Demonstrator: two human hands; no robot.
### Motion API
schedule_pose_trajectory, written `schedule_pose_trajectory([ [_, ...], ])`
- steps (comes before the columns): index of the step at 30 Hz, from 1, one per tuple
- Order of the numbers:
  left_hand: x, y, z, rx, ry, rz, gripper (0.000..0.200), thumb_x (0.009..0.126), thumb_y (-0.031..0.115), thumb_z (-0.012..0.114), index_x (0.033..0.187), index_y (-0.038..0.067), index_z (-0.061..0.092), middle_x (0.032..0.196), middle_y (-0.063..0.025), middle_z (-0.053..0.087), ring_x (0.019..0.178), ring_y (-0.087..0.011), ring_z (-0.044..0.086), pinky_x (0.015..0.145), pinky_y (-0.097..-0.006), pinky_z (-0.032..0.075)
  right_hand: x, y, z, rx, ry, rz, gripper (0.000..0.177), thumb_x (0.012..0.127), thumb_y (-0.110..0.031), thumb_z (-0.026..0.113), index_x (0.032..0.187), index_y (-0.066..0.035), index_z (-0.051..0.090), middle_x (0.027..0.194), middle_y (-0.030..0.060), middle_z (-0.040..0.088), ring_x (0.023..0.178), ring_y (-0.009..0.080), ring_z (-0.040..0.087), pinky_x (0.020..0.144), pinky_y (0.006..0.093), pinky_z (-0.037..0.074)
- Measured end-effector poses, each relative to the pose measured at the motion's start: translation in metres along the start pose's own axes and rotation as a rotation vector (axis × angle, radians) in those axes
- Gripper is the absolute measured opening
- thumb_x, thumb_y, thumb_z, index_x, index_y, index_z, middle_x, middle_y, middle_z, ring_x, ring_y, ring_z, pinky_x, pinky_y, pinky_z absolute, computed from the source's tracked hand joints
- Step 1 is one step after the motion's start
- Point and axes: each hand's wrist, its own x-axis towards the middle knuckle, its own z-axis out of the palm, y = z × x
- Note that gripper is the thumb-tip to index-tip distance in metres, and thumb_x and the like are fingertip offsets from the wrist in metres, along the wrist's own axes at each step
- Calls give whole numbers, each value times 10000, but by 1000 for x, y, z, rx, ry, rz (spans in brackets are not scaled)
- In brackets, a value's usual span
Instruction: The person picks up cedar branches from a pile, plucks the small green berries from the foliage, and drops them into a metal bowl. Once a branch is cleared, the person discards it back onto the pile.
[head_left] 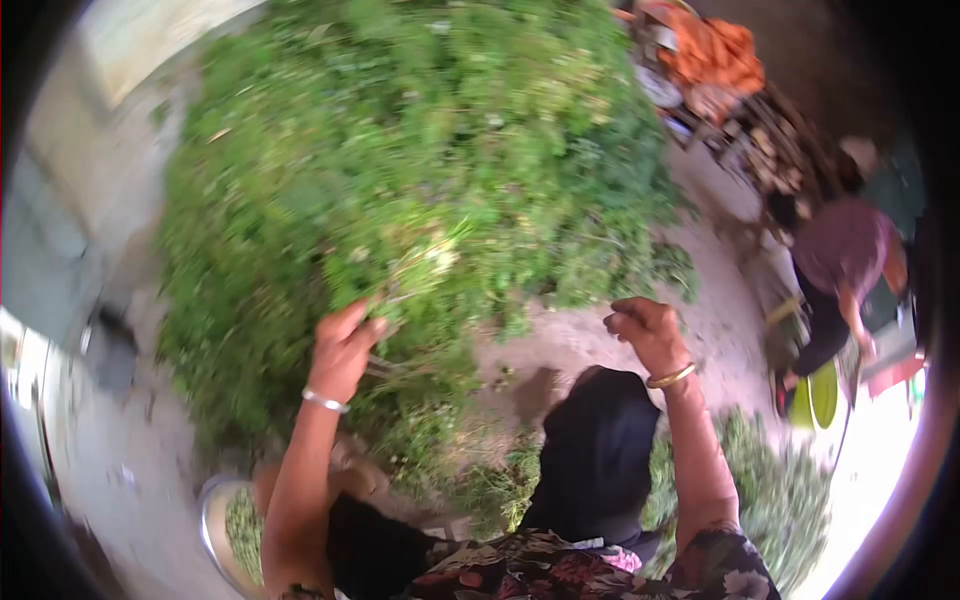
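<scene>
My left hand point(343, 350) is closed on the stems of a leafy green sprig point(425, 268), whose pale tip points up and to the right. The sprig is held over the near edge of a large heap of cut green plants point(400, 150). To the right, my right hand point(648, 335) hovers above the bare floor, apart from the sprig. Its fingers are curled together, and I cannot make out whether anything small is between them. Motion blurs the plants.
A metal-rimmed basin point(212, 530) with green bits stands at lower left. More cut plants point(755, 500) lie at lower right. Another person point(845, 250) bends near a yellow-green tub point(822, 395) on the right. Stacked firewood point(770, 150) and orange cloth point(712, 50) are at the upper right.
</scene>
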Motion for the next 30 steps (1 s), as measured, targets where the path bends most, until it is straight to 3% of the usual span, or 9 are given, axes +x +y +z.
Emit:
schedule_pose_trajectory([
  [3,-6,19,-12,-434,81,-150,91,841,58,574,771,15,535,669,28,471,601,-51,400,550,-239,370,12,-61,51,85,-163,-71,254,790,-68,637,1010,58,615,872,141,672,800,178,634,722,293,503],
  [10,10,-14,-13,-736,125,-348,106,849,117,604,796,31,572,654,-24,545,576,-113,510,533,-267,406,77,-70,160,-71,-263,-397,210,796,-97,620,951,44,635,809,154,673,738,171,644,675,288,507],
  [11,10,-20,-11,-899,141,-381,117,850,130,611,796,33,575,654,-39,556,577,-139,526,533,-278,410,81,-71,168,-61,-279,-379,210,796,-97,620,951,44,635,809,154,673,738,171,644,675,288,507],
  [12,11,-25,-11,-968,118,-395,128,864,116,596,751,59,576,654,-39,533,573,-200,522,566,-373,424,82,-75,172,23,-364,-294,172,800,-83,615,907,49,640,746,101,650,677,132,598,623,273,480],
  [13,9,-29,-9,-958,123,-414,128,864,116,596,751,59,576,654,-39,533,573,-200,522,566,-373,424,80,-81,174,109,-440,-213,141,805,-70,610,864,53,646,683,48,627,617,94,551,570,259,454],
  [16,11,-33,-9,-1167,81,-449,92,885,150,566,847,67,576,703,-47,558,620,-191,534,630,-393,431,75,-98,183,79,-552,-90,181,805,-100,621,897,54,651,683,69,633,621,99,557,590,263,463],
  [19,13,-27,-4,-1151,127,-456,111,888,170,564,905,60,574,729,-52,574,609,-183,531,641,-395,434,69,-93,202,106,-650,-14,210,808,-82,624,943,78,635,767,104,655,675,116,595,654,275,495],
  [22,13,-21,2,-1156,92,-430,126,884,162,571,946,53,572,742,-53,583,599,-172,530,621,-377,438,58,-106,209,658,-626,-59,141,797,35,586,925,88,613,776,97,652,676,118,607,624,263,507],
  [30,6,-21,18,-974,219,-431,124,869,119,591,968,46,571,764,-39,585,600,-152,523,578,-331,433,55,-98,221,613,-589,-59,65,801,23,565,829,80,583,740,101,645,640,142,621,594,265,509],
])
